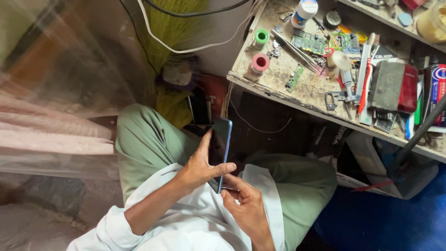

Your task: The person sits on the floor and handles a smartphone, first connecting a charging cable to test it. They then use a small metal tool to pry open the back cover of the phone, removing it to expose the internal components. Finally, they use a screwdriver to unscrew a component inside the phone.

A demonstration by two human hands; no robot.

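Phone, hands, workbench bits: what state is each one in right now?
Phone: screen dark, held on edge over the lap.
Left hand: gripping the phone's side.
Right hand: fingers at the phone's lower edge.
White bottle: capped, upright.
Green tape roll: standing on the bench.
Circuit board: bare, lying flat.

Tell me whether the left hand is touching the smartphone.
Touching. The head view shows the left hand wrapped around the dark smartphone, thumb across its edge, fingers behind it.

The person wears a white shirt, sleeves rolled up, and sage-green trousers.
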